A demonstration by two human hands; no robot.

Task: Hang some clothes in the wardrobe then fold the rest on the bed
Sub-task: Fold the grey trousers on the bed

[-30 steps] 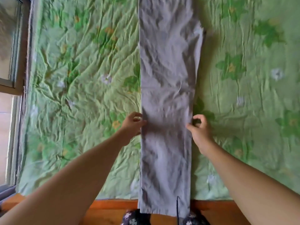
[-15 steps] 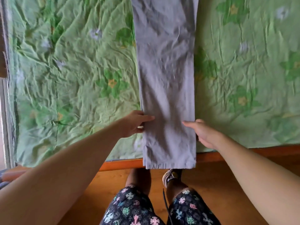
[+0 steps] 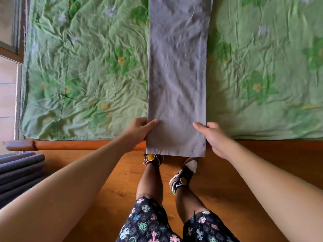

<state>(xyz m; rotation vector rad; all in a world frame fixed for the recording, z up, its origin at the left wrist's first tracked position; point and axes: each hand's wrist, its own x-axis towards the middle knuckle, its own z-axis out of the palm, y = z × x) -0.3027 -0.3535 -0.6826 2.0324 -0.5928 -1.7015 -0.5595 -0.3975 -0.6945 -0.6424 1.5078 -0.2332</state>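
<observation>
Both hands have slid down the cloth over the last second, from mid-leg to just above the hem. The left hand (image 3: 139, 128) pinches the left edge of the long grey folded trousers (image 3: 176, 75), thumb on top and fingers closed beneath. The trousers lie lengthwise on the green floral-sheeted bed (image 3: 87, 75), their hem hanging past its orange wooden rail (image 3: 70, 145). The right hand (image 3: 215, 137) pinches the right edge likewise. Lifting the hem for the first cross fold looks next.

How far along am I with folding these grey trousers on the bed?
Done: the grey trousers lie flat as one narrow strip on the bed. In hand: the left hand and right hand grip its near end, which overhangs the bed's edge. Left: no crosswise fold is made yet.
</observation>
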